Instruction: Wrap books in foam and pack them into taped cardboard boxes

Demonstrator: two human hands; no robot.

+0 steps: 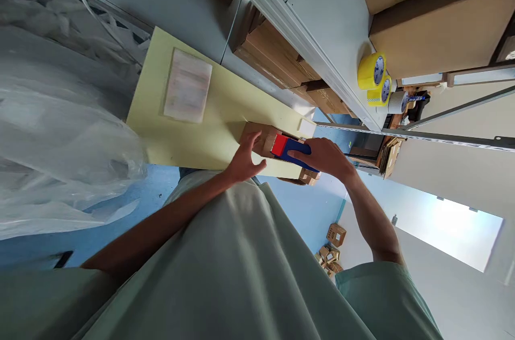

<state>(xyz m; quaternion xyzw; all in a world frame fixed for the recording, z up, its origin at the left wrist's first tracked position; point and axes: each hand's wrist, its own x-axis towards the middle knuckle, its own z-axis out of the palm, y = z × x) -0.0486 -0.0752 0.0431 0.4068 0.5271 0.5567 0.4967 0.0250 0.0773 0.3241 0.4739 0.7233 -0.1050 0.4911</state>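
A small brown cardboard box point(260, 136) lies on the pale yellow table point(225, 109) near its front edge. My left hand point(244, 159) rests on the box's near side with fingers curled against it. My right hand point(324, 156) grips a red and blue tape dispenser point(286, 147) and presses it on top of the box. The view is tilted steeply, with my pale green shirt filling the lower frame.
A flat white packet point(187, 84) lies on the table's far part. Clear plastic bags point(52, 131) pile up at left. Yellow tape rolls point(372, 70) sit on a grey shelf point(325, 18) beside large cartons point(434, 29). Small boxes point(333, 246) lie on the blue floor.
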